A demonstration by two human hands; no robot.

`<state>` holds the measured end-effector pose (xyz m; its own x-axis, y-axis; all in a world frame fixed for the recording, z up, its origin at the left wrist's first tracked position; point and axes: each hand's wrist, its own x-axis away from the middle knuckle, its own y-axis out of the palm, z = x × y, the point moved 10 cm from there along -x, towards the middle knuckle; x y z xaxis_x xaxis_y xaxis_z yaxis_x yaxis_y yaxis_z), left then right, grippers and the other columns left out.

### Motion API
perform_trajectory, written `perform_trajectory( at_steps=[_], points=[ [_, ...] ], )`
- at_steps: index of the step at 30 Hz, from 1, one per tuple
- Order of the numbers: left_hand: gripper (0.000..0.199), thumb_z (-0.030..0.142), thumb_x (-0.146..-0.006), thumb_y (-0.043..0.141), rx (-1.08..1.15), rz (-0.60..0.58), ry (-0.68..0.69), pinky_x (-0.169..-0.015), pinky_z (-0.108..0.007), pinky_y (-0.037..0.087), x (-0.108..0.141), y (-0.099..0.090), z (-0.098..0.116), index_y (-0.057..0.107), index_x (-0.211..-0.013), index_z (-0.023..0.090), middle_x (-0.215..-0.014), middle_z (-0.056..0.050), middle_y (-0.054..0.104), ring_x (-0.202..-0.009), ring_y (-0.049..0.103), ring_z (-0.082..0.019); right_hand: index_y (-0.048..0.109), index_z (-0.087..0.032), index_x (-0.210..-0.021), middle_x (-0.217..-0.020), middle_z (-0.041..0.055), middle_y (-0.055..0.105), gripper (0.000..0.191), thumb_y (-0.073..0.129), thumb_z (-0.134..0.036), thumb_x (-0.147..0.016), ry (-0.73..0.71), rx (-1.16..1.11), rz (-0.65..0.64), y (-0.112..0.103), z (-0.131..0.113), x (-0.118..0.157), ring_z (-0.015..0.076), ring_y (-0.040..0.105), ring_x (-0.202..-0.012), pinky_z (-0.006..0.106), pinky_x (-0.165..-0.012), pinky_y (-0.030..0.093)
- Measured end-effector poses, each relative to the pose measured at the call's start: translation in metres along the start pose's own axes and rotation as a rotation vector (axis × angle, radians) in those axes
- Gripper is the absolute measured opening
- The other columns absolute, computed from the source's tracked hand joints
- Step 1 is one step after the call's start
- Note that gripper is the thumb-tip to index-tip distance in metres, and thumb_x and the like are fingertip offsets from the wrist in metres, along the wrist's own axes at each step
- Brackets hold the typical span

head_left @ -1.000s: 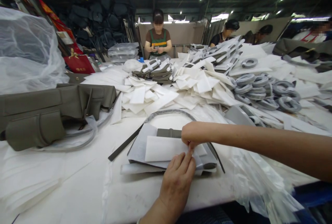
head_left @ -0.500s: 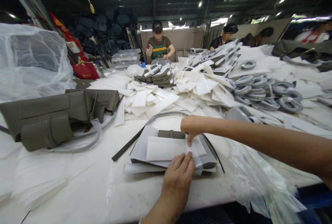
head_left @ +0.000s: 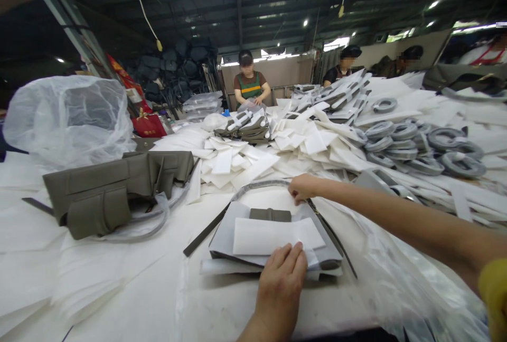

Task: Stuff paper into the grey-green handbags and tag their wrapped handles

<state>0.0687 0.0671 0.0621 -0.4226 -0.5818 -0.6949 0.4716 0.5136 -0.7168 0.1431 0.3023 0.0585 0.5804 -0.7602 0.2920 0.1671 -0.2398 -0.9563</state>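
In front of me lies an olive-grey handbag [head_left: 331, 263], flat on the table and largely covered by grey-white wrapping sheet. A white foam piece [head_left: 273, 235] rests on top, below the bare olive flap [head_left: 270, 215]. My left hand [head_left: 281, 281] lies on the bag's lower right, fingers stretched out over the foam's edge and a strip of clear film. At the far side, my right hand [head_left: 304, 188] is closed round the plastic-wrapped handle [head_left: 257, 183]; its fingertips are partly hidden. A dark strap [head_left: 206, 230] sticks out at the left.
Another olive bag [head_left: 99, 183] lies at left, before a clear plastic bag [head_left: 71, 117]. White foam sheets [head_left: 304, 141] heap up behind, with coiled wrapped handles [head_left: 415, 144] at right. Clear plastic sleeves [head_left: 400, 278] hang near the right edge. A co-worker [head_left: 251, 83] is across the table.
My right hand has moved up from the foam and clear film to the bag's handle. My left hand stays on the bag. The view has shifted slightly.
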Motion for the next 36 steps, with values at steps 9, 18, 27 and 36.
perform_trajectory(
  at_steps=[9,18,27,36],
  points=[
    [0.030,0.018,-0.102,0.040,-0.006,0.020,-0.019,-0.089,-0.033,0.059,0.000,0.000,-0.001,0.067,-0.113,0.020,-0.126,0.002,0.070,-0.106,0.068,-0.019,0.053,-0.017,-0.143,-0.126,0.0162,0.068,0.082,0.069,-0.062,-0.076,-0.037,-0.267,0.075,0.033,-0.041,0.064,0.0338,0.063,-0.115,0.038,-0.097,0.046],
    [0.031,0.007,-0.093,0.049,0.009,-0.023,-0.005,-0.091,-0.034,0.059,-0.001,0.003,-0.001,0.064,-0.118,0.018,-0.126,0.000,0.070,-0.108,0.067,-0.020,0.067,-0.019,-0.130,-0.107,0.0085,0.073,0.073,0.074,-0.061,-0.070,0.007,-0.632,-0.039,0.058,-0.018,0.031,0.0242,0.068,-0.093,0.028,-0.080,0.051],
    [0.033,0.008,-0.089,0.056,0.041,-0.104,0.051,-0.095,-0.035,0.059,-0.003,0.004,-0.002,0.062,-0.120,0.017,-0.128,-0.005,0.069,-0.111,0.067,-0.021,0.068,-0.018,-0.127,-0.118,0.0110,0.073,0.041,0.050,-0.036,-0.095,0.122,-0.636,0.359,0.030,-0.015,0.067,0.0267,0.065,-0.108,0.038,-0.097,0.047],
    [0.044,0.016,-0.090,0.063,0.183,-0.303,0.079,-0.104,-0.031,0.051,-0.013,-0.003,-0.011,0.054,-0.132,0.019,-0.132,-0.005,0.066,-0.120,0.061,-0.018,0.040,-0.021,-0.151,-0.148,0.0128,0.052,0.081,0.075,-0.039,-0.081,-0.213,-0.213,0.640,0.057,-0.109,0.173,0.0317,0.046,-0.138,0.053,-0.116,0.033]
  ],
)
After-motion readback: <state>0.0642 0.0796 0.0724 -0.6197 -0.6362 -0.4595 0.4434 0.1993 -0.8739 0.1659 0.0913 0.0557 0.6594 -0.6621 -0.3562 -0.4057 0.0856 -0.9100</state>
